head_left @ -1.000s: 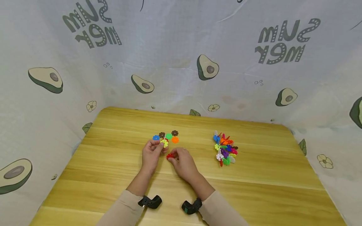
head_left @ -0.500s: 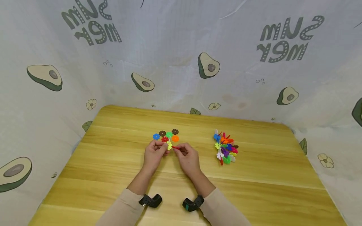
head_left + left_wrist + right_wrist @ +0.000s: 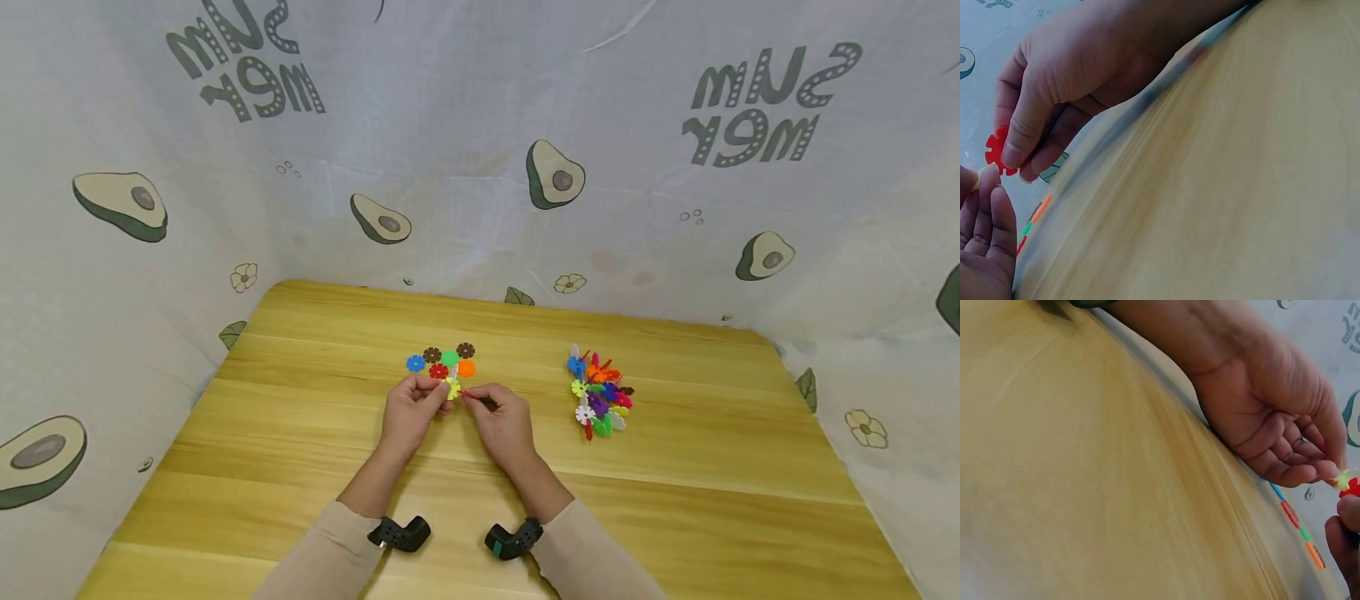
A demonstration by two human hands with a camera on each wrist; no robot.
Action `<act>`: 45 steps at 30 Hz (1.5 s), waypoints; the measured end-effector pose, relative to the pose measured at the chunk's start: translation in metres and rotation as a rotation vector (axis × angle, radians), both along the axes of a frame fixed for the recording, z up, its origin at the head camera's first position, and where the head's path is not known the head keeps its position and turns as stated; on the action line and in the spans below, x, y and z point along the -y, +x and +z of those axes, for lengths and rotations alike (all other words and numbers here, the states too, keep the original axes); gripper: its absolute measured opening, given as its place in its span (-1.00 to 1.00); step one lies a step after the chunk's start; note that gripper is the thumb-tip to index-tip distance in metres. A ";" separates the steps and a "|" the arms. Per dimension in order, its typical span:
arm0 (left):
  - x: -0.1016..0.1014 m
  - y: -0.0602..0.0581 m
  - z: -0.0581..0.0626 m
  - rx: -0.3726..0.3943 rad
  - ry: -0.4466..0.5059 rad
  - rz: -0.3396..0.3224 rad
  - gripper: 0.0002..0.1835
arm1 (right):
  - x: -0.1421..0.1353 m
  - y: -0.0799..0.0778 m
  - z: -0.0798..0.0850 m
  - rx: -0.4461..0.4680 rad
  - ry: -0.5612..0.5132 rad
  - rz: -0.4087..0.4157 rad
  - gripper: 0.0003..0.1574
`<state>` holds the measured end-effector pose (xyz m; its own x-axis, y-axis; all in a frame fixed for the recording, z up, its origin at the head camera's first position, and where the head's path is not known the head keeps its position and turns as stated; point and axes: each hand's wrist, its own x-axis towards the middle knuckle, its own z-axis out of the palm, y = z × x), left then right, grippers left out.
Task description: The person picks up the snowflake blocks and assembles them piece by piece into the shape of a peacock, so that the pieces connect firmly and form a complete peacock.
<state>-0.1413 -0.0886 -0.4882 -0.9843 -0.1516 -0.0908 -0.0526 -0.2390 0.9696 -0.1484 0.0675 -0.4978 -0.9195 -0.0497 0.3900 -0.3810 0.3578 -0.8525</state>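
Note:
In the head view my left hand (image 3: 407, 414) pinches a yellow notched plastic disc (image 3: 453, 389) between thumb and fingers. A small white piece (image 3: 454, 372) shows at the yellow disc's upper edge. From the right, my right hand (image 3: 506, 423) pinches a red notched disc (image 3: 996, 151) by its rim. The red disc stands edge-on to the head camera, right at the yellow one's right side. In the right wrist view, red and yellow overlap at the fingertips. Just beyond the hands lie loose discs, among them a blue disc (image 3: 416, 363), a green disc (image 3: 449, 357) and an orange disc (image 3: 467, 367).
A cluster of joined multicoloured discs (image 3: 597, 404) sits to the right on the wooden table (image 3: 697, 450). Another red disc (image 3: 438, 371) and two brown ones lie with the loose discs. A pale curtain (image 3: 465, 100) with avocado prints hangs behind the table.
My right hand has brought the red disc up and turned it edge-on against the yellow disc's side. The left hand has shifted slightly right with the yellow disc. The loose discs stay put.

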 end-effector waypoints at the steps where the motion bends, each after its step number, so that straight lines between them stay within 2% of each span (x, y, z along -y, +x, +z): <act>1: 0.000 0.000 0.000 0.006 0.003 -0.004 -0.88 | 0.000 0.000 0.000 0.009 -0.006 -0.003 -0.95; 7: 0.003 -0.002 0.000 0.033 -0.011 -0.013 -0.88 | 0.000 -0.003 0.000 0.036 -0.035 0.003 -0.92; 13: 0.003 -0.001 0.000 0.030 -0.047 -0.039 -0.84 | -0.002 -0.002 0.002 0.046 -0.050 0.029 -0.96; 16: 0.002 -0.001 -0.001 0.033 -0.033 -0.028 -0.84 | -0.002 -0.003 0.002 0.064 -0.016 0.049 -0.91; 19: 0.001 -0.002 -0.004 0.027 -0.022 0.006 -0.85 | 0.000 -0.006 0.000 0.081 0.140 0.078 -0.71; 22: 0.001 -0.003 -0.004 0.007 0.031 0.044 -0.83 | 0.001 -0.010 0.000 0.084 0.430 0.089 -0.44; 24: 0.001 -0.004 -0.004 -0.012 0.082 0.055 -0.74 | 0.002 -0.013 -0.001 0.056 0.623 0.093 -0.37; 26: 0.002 -0.005 -0.004 -0.026 0.133 0.052 -0.59 | 0.002 -0.014 -0.001 0.027 0.717 0.088 -0.41; 29: 0.003 -0.005 -0.005 -0.041 0.156 0.037 -0.39 | 0.001 -0.015 -0.001 -0.039 0.703 0.024 -0.61; 32: 0.003 -0.005 -0.005 -0.047 0.159 0.026 -0.44 | 0.000 -0.014 -0.002 -0.042 0.625 -0.092 -0.71; 34: 0.003 -0.005 -0.005 -0.043 0.159 0.030 -0.55 | -0.001 -0.013 -0.002 0.006 0.613 -0.149 -0.65; 37: 0.002 -0.005 -0.004 -0.036 0.145 0.042 -0.66 | -0.002 -0.012 -0.001 0.099 0.624 -0.190 -0.53; 41: 0.002 -0.006 -0.005 -0.015 0.133 0.049 -0.70 | -0.003 -0.012 -0.002 0.133 0.624 -0.194 -0.56; 45: 0.002 -0.006 -0.006 -0.014 0.136 0.036 -0.69 | -0.003 -0.011 -0.001 0.166 0.590 -0.235 -0.54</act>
<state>-0.1469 -0.0905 -0.4938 -0.9797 -0.1742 -0.0996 -0.0286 -0.3698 0.9287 -0.1595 0.0702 -0.4983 -0.9775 -0.0022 0.2107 -0.1157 0.8412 -0.5282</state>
